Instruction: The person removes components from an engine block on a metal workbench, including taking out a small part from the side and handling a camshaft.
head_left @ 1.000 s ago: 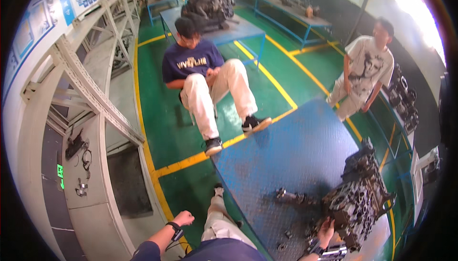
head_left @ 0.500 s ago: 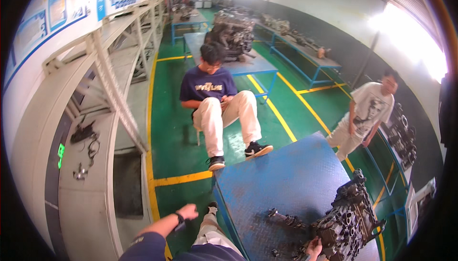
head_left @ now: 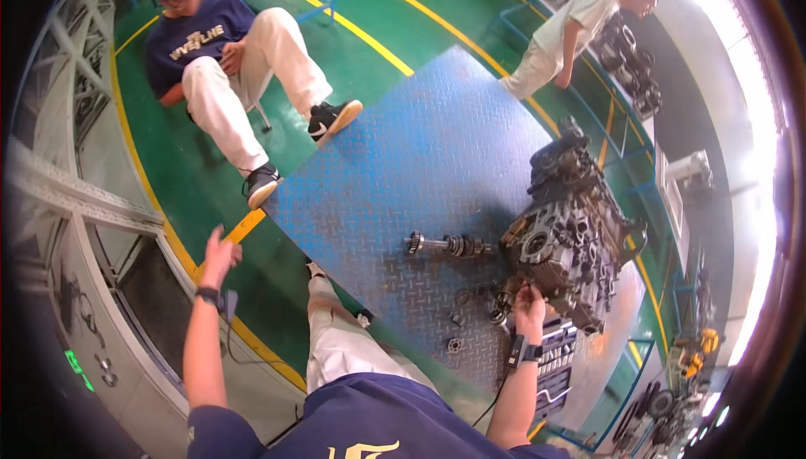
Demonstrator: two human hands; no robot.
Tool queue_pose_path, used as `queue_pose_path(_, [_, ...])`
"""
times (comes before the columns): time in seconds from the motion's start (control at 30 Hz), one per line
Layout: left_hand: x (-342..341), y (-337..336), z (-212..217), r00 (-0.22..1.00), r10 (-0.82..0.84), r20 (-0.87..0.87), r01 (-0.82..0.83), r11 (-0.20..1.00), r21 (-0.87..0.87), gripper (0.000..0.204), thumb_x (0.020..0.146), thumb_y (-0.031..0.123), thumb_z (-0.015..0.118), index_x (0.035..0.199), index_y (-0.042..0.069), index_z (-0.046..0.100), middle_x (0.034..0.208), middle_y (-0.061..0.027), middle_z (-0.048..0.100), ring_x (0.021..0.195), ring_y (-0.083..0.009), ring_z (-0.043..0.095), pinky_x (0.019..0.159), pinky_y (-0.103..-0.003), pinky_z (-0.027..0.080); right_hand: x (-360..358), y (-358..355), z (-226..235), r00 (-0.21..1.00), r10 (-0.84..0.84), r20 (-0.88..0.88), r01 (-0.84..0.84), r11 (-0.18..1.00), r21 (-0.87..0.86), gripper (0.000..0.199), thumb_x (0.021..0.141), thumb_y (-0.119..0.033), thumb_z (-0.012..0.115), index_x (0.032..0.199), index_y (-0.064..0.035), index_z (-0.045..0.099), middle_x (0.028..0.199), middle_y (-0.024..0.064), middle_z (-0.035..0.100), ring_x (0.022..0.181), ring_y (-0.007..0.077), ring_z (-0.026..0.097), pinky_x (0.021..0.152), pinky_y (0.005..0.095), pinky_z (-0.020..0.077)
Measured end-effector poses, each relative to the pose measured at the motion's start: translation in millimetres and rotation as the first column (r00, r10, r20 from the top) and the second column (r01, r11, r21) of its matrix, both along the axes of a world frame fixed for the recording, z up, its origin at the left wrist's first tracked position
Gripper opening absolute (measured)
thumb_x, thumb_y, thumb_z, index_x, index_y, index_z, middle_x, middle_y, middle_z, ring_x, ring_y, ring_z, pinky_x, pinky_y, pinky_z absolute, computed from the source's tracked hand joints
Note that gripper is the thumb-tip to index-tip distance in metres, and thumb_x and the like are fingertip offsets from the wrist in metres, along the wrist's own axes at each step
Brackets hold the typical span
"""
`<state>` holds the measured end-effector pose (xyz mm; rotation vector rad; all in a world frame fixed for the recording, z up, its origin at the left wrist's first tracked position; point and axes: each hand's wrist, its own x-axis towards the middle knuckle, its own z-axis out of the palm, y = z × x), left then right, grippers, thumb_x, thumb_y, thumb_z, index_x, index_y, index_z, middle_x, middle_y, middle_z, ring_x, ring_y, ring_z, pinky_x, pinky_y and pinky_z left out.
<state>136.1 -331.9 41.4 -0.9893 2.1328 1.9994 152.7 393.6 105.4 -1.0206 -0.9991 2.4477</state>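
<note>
Left hand (head_left: pixel 220 259): raised in the air at the near left, over the floor and apart from the table; loosely extended, with fingers parted
Right hand (head_left: pixel 529 308): reaching in from the near right; bent at the fingers against the near lower side of the engine block; cannot tell whether gripping a part there
Wrists: banded in black on both sides, with a wristband (head_left: pixel 210 296) on the left and a wrist device (head_left: pixel 525 352) on the right
Engine block (head_left: pixel 558 232): dark, greasy and full of round openings; resting on the right part of the table, just beyond the right hand
Loose metal parts (head_left: pixel 501 304): clustered just left of the right hand, partly hidden
Gear shaft (head_left: pixel 463 246): lying flat to the left of the engine block, pointing left
Small parts: 2 in view nearer the body, a ring-shaped piece (head_left: pixel 454 345) and a short piece (head_left: pixel 455 319)
Tool tray (head_left: pixel 557 350): lying just right of the right wrist, with metal tools in rows
Table (head_left: pixel 378 174): blue, tread-patterned and worn
Seated person (head_left: pixel 210 48): at the far left, in a dark T-shirt, with 2 black shoes (head_left: pixel 262 184) by the table edge
Standing person (head_left: pixel 571 35): at the far right, turned right
Floor (head_left: pixel 185 165): green, crossed by yellow lines
Shelving (head_left: pixel 80 195): pale, along the left
</note>
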Motion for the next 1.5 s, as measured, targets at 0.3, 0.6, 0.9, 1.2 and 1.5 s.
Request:
queue_pose_path(0.3, [317.8,3.3,-233.2,0.545,-0.312,0.778,-0.047,0.915,0.401,0.019,0.08,0.018,0.05,0.084,0.0,0.055,0.077,-0.0211,0.063,0.067,-0.0331,0.062,0.058,-0.045,0.05,-18.0,-25.4,-13.0,0.985,-0.071,0.158,0.011,0.937,0.349,0.012,0.082,0.002,0.059,0.094,0.0012,0.061,0.081,0.0108,0.064,0.062,0.0186,0.061,0.051,0.0274,0.0481])
queue_pose_path(0.6, [218.7,56.1,-182.9,0.777,-0.018,0.629,-0.223,0.927,0.302,0.017,0.077,0.014,0.048,0.077,0.0,0.057,0.071,-0.0142,0.064,0.052,-0.0224,0.062,0.041,-0.031,0.049,0.9,53.6,-79.2,0.946,-0.081,0.315,-0.11,0.832,0.545,0.059,0.095,-0.053,0.028,0.068,-0.0077,0.053,0.053,0.0046,0.053,0.04,0.0167,0.044,0.038,0.0283,0.0323])
queue_pose_path(0.9, [209.9,74.7,-131.1,0.826,-0.144,0.544,0.017,0.972,0.232,0.026,0.08,0.018,0.049,0.089,-0.005,0.056,0.076,-0.016,0.066,0.058,-0.0229,0.065,0.046,-0.033,0.05,-17.6,12.7,-61.2,0.969,0.03,0.244,-0.114,0.934,0.338,0.047,0.094,-0.044,0.042,0.066,-0.0086,0.055,0.056,0.0034,0.054,0.045,0.0129,0.045,0.041,0.0247,0.033])
queue_pose_path(1.2, [314.6,82.2,-138.2,0.717,-0.06,0.694,-0.094,0.979,0.183,0.009,0.076,0.006,0.049,0.076,-0.002,0.055,0.065,-0.0156,0.061,0.053,-0.0275,0.061,0.042,-0.038,0.047,-8.4,-10.2,-20.4,0.996,0.065,0.069,-0.088,0.9,0.426,0.017,0.084,-0.015,0.061,0.072,-0.0037,0.06,0.064,0.0048,0.061,0.052,0.0131,0.056,0.046,0.0231,0.0413])
queue_pose_path(1.5, [299.4,91.1,-99.7,0.626,-0.181,0.759,-0.092,0.949,0.303,0.025,0.082,0.022,0.038,0.065,0.01,0.051,0.054,-0.0089,0.047,0.043,-0.0261,0.042,0.04,-0.043,0.032,-17.7,-0.6,-64.4,0.958,-0.278,-0.073,0.265,0.759,0.595,0.029,0.076,0.011,0.059,0.101,0.0041,0.046,0.08,0.0103,0.061,0.054,0.0195,0.06,0.047,0.0302,0.0505])
